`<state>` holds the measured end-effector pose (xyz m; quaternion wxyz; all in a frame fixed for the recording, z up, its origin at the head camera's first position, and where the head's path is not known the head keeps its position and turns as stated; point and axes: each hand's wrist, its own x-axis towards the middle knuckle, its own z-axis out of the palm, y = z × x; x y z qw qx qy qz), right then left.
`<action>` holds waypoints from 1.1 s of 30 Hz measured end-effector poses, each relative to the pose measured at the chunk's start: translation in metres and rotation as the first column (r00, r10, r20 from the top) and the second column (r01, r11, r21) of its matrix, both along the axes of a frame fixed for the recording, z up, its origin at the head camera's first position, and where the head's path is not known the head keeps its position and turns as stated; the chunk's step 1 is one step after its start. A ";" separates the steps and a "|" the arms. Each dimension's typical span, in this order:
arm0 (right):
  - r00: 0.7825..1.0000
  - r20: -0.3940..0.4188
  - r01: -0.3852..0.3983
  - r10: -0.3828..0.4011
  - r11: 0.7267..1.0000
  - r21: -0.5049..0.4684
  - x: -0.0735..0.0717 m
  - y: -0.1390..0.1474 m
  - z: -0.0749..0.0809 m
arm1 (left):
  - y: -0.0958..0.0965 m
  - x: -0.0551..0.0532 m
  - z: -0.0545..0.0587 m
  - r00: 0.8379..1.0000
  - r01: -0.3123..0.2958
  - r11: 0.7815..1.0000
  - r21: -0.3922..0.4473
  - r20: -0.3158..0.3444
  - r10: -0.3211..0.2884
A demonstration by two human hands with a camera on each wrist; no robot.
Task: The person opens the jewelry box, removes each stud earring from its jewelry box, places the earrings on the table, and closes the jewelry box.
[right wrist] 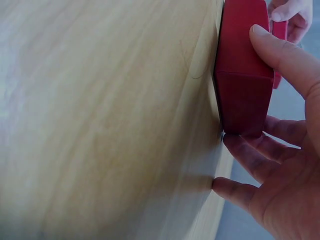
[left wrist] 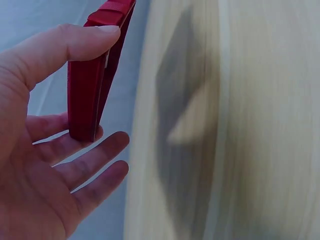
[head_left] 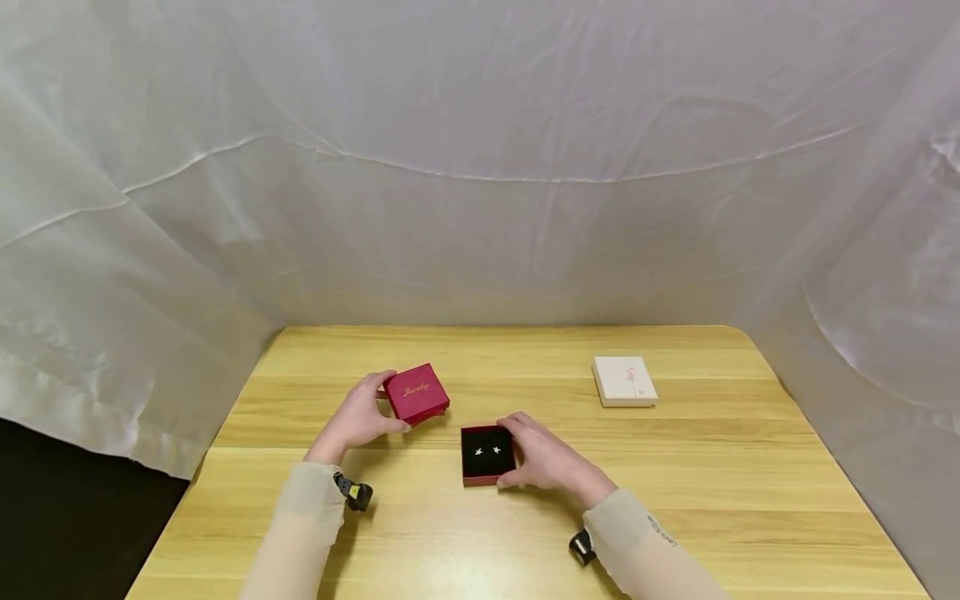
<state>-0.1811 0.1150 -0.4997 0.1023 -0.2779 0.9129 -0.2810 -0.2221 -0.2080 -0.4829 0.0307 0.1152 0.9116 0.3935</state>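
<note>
My left hand (head_left: 362,417) grips a red box lid (head_left: 417,392) with gold lettering on top, between thumb and fingers. In the left wrist view the lid (left wrist: 90,85) hangs above the table, its shadow falling on the wood. To the right, a red jewelry box base (head_left: 480,481) stands on the table with a black pad inside. Two small star-shaped earrings (head_left: 487,451) sit on that pad. My right hand (head_left: 551,458) holds the base by its near and far sides; in the right wrist view, thumb and fingers span the red base (right wrist: 245,70).
A white box (head_left: 626,381) with pink print lies farther back on the right of the wooden table (head_left: 712,475). Pale grey cloth (head_left: 480,233) hangs behind the table and along its sides. Each wrist bears a small black camera (head_left: 358,496).
</note>
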 end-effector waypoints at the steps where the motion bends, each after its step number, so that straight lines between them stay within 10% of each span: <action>1: 1.000 -0.001 -0.001 0.001 1.000 -0.001 0.000 0.000 0.000 | -0.002 -0.001 -0.001 1.000 -0.004 1.000 -0.005 -0.002 0.004; 33: 1.000 0.023 0.000 0.000 1.000 -0.018 0.001 0.002 -0.001 | -0.030 -0.030 -0.023 0.991 -0.098 0.989 -0.114 0.079 0.108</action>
